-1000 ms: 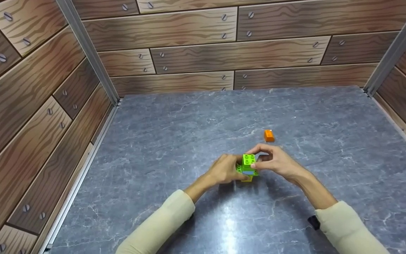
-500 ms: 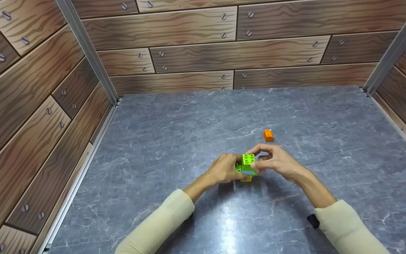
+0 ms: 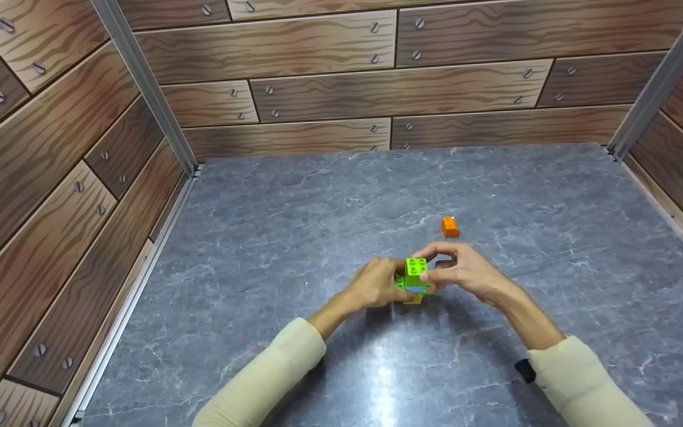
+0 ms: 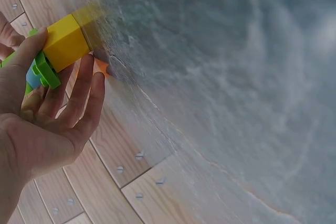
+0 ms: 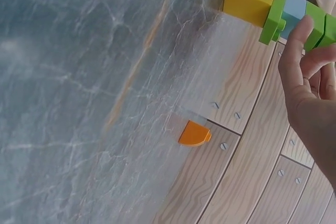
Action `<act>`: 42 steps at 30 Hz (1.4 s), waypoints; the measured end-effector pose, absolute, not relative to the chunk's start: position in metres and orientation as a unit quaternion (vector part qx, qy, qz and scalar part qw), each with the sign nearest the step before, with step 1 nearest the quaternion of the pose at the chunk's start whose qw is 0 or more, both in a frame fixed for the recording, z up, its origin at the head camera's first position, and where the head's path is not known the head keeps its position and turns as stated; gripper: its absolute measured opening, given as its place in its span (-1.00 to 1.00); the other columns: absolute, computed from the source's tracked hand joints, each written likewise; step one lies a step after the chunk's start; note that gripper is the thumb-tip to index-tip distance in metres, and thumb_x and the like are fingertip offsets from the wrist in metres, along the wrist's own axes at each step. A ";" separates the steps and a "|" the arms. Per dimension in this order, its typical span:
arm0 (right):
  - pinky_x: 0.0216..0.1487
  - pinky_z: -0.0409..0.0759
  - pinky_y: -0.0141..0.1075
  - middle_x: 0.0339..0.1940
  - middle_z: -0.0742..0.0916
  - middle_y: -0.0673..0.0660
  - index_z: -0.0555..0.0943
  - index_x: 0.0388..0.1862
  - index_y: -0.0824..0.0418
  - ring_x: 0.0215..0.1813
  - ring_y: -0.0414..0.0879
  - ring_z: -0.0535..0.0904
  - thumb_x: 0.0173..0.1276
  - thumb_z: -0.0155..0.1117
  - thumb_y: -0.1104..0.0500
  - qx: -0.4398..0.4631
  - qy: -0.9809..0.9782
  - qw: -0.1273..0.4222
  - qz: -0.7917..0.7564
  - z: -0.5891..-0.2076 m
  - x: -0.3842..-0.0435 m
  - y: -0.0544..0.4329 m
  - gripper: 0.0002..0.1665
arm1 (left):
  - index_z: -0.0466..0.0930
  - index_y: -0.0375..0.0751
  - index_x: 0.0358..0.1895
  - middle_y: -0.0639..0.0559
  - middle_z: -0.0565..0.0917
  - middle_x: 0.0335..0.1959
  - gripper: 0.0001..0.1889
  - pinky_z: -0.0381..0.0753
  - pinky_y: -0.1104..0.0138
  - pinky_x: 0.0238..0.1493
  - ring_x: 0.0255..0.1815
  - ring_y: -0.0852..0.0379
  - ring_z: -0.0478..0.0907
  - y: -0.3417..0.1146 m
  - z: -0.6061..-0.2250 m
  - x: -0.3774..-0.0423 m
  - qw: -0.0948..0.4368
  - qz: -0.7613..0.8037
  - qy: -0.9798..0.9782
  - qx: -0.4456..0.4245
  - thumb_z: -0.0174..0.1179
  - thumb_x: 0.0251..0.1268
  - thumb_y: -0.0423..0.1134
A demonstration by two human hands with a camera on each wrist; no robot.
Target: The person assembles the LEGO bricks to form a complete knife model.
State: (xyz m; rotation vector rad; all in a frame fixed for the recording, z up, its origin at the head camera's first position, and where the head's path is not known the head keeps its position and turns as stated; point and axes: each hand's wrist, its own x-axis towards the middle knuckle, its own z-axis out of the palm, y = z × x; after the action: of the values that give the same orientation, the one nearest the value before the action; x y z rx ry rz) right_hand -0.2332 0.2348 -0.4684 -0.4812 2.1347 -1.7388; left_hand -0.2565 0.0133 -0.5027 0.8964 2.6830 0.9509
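Observation:
Between both hands stands a stack of toy building bricks. Its lowest part is a yellow block (image 4: 65, 43), right at the tabletop. A green plate (image 5: 272, 22) wider than the stack sits on the yellow block, with a light blue brick (image 5: 292, 13) on the plate. Above come green bricks, the top green brick (image 3: 416, 265) showing its studs in the head view. My left hand (image 3: 374, 283) grips the lower part of the stack from the left, thumb in front. From the right, my right hand (image 3: 466, 273) pinches the upper green bricks between thumb and fingers.
An orange brick (image 3: 450, 227) with a curved side lies on the grey marbled table (image 3: 294, 213), just beyond the right hand. Wood-patterned panels (image 3: 318, 95) wall the table at the back, left and right, with grey metal posts (image 3: 146, 83) at the corners.

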 end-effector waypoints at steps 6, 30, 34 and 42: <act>-0.15 0.76 -0.03 0.14 0.60 0.34 0.65 0.15 0.35 -0.16 0.09 0.74 0.33 0.48 0.22 -0.168 0.770 0.166 -0.592 -0.466 -0.233 0.235 -0.56 | 0.75 -0.12 0.00 0.09 0.81 -0.23 -0.54 0.62 0.45 -0.21 -0.30 0.28 0.66 0.013 -0.503 -0.257 0.071 0.315 0.896 0.305 0.64 0.03 -0.07; -0.28 0.76 -0.04 0.09 0.62 0.33 0.68 0.13 0.31 -0.23 0.17 0.74 0.32 0.47 0.24 -0.167 0.798 0.156 -0.557 -0.461 -0.233 0.232 -0.59 | 0.75 -0.12 0.02 0.10 0.80 -0.25 -0.53 0.61 0.44 -0.23 -0.32 0.29 0.64 0.013 -0.502 -0.256 0.073 0.314 0.896 0.304 0.63 0.06 -0.05; -0.30 0.76 -0.02 0.10 0.61 0.33 0.68 0.13 0.31 -0.23 0.18 0.73 0.33 0.47 0.24 -0.169 0.800 0.156 -0.554 -0.461 -0.232 0.231 -0.59 | 0.76 -0.12 0.03 0.10 0.81 -0.23 -0.53 0.61 0.45 -0.22 -0.31 0.30 0.65 0.014 -0.502 -0.256 0.075 0.316 0.896 0.302 0.63 0.05 -0.06; -0.38 0.75 -0.01 0.10 0.62 0.33 0.69 0.13 0.27 -0.20 0.22 0.73 0.34 0.46 0.24 -0.173 0.816 0.152 -0.529 -0.457 -0.230 0.230 -0.61 | 0.76 -0.10 0.02 0.11 0.81 -0.23 -0.54 0.62 0.44 -0.21 -0.30 0.30 0.65 0.014 -0.501 -0.255 0.077 0.311 0.899 0.298 0.63 0.06 -0.04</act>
State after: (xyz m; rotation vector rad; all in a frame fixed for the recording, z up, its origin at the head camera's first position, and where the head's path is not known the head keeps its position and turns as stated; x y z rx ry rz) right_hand -0.2302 0.2299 -0.4570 -0.4980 2.3435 -1.5194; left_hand -0.2554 0.0140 -0.5012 0.8928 2.6956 0.9309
